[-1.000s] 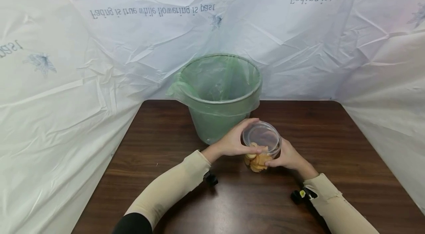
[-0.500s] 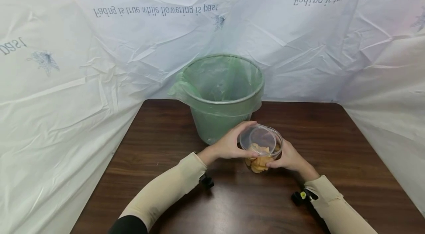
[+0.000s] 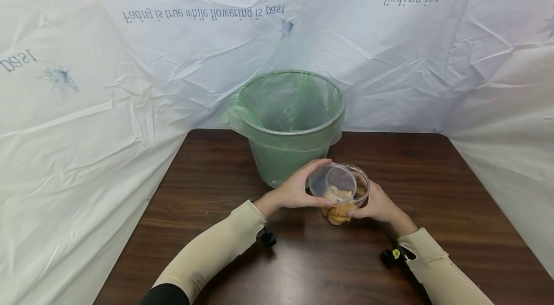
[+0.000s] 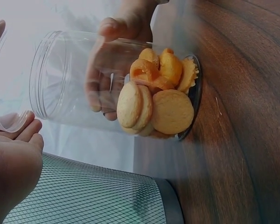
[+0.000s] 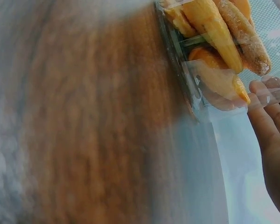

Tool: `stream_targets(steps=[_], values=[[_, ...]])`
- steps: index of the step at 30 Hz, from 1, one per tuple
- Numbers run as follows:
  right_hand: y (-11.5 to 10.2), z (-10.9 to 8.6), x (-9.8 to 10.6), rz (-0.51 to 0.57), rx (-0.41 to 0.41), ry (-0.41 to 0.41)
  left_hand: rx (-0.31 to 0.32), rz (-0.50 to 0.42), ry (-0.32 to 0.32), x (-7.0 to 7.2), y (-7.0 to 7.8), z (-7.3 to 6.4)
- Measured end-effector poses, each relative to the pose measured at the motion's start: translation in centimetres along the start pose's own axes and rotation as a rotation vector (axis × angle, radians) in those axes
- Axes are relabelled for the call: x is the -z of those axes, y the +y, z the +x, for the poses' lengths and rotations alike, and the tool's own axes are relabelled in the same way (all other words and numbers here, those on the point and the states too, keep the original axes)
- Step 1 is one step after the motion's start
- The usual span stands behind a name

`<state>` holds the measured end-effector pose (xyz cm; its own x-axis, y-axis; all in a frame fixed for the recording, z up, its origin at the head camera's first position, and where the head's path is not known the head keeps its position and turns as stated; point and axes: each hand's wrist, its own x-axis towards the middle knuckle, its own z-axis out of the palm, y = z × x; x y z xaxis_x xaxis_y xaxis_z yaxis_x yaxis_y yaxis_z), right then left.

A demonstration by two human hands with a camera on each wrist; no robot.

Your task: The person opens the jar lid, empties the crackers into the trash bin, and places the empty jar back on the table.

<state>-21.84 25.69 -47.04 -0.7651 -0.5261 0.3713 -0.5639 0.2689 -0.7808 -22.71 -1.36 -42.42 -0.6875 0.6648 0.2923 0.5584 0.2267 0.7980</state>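
A clear plastic jar (image 4: pixel 74 51), part filled with round cookies (image 4: pixel 172 112) and orange crisp pieces (image 4: pixel 170 67), stands at the table in front of the bin. My right hand (image 3: pixel 377 205) grips the jar's right side, thumb in front and the other fingers behind. In my left hand (image 3: pixel 298 192) is the clear lid (image 3: pixel 318 182), pinched at its edge between thumb and fingers. The left wrist view shows a gap between the lid and the jar's threaded mouth. In the head view, the lid overlaps the left part of the opening.
A green mesh bin (image 3: pixel 277 160) with a thin green bag (image 3: pixel 242 120) over its rim stands at the table's back, left of the jar. The dark wooden table (image 3: pixel 433 175) meets white printed sheeting (image 3: pixel 173 55) behind and at the sides.
The lid has come off the jar mouth and shifted left with my left hand, baring the right part of the opening. My right hand keeps its grip on the jar, nearly still.
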Motion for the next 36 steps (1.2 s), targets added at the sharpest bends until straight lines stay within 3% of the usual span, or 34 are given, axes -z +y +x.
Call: stream_targets(steps=[21,29,36], values=[[0.1,0.0,0.1,0.012,-0.044,-0.022,-0.018,-0.001,0.034,0.7,-0.4,-1.5],[3.8,-0.4,-0.1,0.126,-0.031,-0.049,-0.041,-0.049,0.032,0.7,-0.7,-2.0],[2.2,-0.1,0.1,0.071,-0.028,-0.04,-0.025,-0.065,0.035,0.9,-0.5,-2.4]])
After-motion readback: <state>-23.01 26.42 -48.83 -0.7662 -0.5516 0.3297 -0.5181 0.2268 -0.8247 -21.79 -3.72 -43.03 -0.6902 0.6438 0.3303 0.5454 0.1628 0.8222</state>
